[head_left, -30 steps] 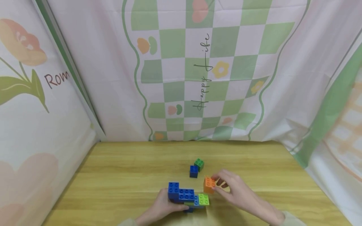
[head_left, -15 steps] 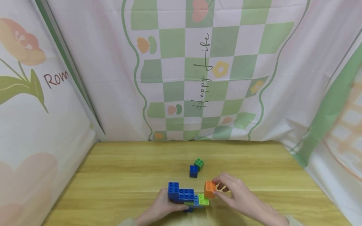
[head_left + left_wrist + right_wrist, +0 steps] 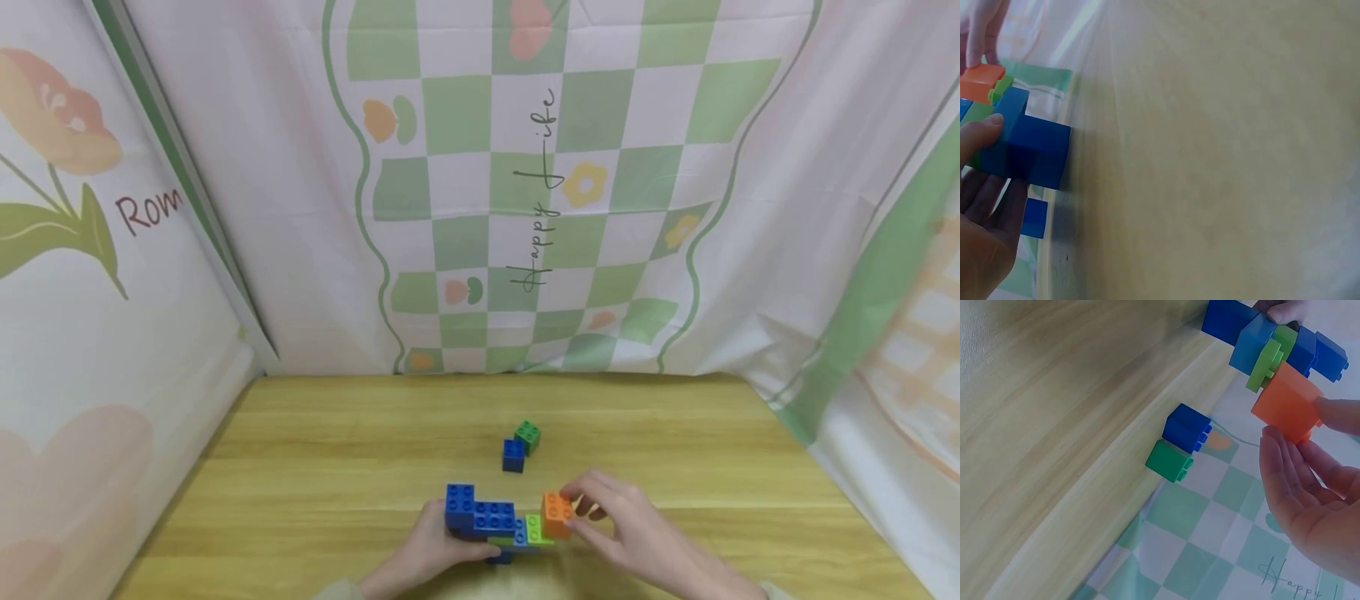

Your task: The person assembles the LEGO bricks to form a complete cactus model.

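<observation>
My left hand (image 3: pixel 438 542) grips a built-up stack of toy building blocks (image 3: pixel 495 518), thumb along its near side. The stack has dark blue blocks on top, lighter blue and green layers, and a dark blue block underneath. A lime green block (image 3: pixel 533 528) forms its right end. Between thumb and fingertips my right hand (image 3: pixel 626 517) pinches an orange block (image 3: pixel 557 514), studs up. In the head view the orange block overlaps the right half of the lime block. The right wrist view shows the orange block (image 3: pixel 1288 403) right at the lime block's studs (image 3: pixel 1267 372).
Beyond the hands, a small blue block (image 3: pixel 513 456) and a green block (image 3: pixel 528 436) stand close together on the wooden table (image 3: pixel 337 442). A patterned curtain (image 3: pixel 525 208) hangs along the table's far edge, with more cloth at both sides.
My right hand has brought the orange block nearer to me, from behind the lime block's right end to over it. The left hand and its stack have stayed in place.
</observation>
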Available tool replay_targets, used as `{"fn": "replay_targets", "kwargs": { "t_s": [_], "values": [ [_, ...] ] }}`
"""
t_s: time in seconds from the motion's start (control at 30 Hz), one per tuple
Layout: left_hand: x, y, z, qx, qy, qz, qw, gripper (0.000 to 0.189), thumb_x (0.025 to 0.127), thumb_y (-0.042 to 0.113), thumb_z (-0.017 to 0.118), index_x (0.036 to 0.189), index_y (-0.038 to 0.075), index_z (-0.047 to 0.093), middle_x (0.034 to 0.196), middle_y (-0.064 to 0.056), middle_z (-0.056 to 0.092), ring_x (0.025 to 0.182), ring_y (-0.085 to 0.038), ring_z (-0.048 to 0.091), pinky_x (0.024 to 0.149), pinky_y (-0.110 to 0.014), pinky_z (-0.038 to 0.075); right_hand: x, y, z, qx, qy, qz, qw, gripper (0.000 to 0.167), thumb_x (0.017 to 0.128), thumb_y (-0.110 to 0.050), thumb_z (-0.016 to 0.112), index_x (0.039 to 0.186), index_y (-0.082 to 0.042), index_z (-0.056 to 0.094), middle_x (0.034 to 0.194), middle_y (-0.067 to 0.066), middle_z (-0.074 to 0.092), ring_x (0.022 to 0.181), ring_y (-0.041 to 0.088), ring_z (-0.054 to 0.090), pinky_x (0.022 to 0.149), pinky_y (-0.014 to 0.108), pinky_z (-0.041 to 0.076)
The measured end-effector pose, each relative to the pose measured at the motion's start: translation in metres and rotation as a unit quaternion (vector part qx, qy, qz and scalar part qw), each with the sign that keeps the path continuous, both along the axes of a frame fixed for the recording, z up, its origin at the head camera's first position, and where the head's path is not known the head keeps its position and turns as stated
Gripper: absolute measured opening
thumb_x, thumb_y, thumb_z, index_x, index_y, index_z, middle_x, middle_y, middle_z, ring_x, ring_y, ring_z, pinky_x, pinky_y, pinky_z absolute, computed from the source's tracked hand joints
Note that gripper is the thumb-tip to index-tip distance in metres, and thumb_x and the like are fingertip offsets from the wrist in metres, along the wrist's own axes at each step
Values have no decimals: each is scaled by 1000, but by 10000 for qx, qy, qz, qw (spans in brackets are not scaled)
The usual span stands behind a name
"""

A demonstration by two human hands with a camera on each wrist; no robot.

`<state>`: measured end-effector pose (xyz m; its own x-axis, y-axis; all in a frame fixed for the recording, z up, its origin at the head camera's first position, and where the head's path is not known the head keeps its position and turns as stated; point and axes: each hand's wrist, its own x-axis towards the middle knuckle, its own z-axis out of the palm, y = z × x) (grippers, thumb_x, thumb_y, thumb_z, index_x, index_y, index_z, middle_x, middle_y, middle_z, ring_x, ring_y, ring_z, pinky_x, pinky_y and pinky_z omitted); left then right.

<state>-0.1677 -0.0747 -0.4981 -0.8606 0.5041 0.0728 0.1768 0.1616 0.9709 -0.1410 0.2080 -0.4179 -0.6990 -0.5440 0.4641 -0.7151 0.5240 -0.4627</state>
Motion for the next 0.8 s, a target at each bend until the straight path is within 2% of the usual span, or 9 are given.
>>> {"fn": "replay_targets", "kwargs": {
  "t_s": [0.33,0.5,0.7,0.8],
  "values": [
    [1,0,0,-15,55,39,10000,51,76,20,85,123,20,66,118,-1,74,107,-6,69,97,-18,52,1,-1,2,132,-18,67,9999,24,85,-10,75,107,-11,65,99,-3,68,83,-4,62,66,14,57],
    [0,0,0,-41,-26,49,10000,51,77,20,84,124,21,66,119,0,74,108,-6,69,97,-18,52,0,-1,3,203,-135,115,9996,26,85,-9,75,108,-12,65,100,-3,68,83,-4,61,66,14,57],
    [0,0,0,-93,-87,64,9999,52,77,20,85,125,23,65,119,1,74,108,-6,69,97,-18,52,-1,-2,0,225,186,263,9992,29,83,-7,75,110,-11,63,101,-2,68,85,0,64,67,15,57],
    [0,0,0,-104,-79,85,9999,51,76,20,85,124,22,66,119,1,74,108,-6,69,97,-18,52,-2,-2,-2,207,181,350,9990,31,85,-10,75,112,-11,61,102,-2,69,87,2,65,68,17,58]
  ]
}}
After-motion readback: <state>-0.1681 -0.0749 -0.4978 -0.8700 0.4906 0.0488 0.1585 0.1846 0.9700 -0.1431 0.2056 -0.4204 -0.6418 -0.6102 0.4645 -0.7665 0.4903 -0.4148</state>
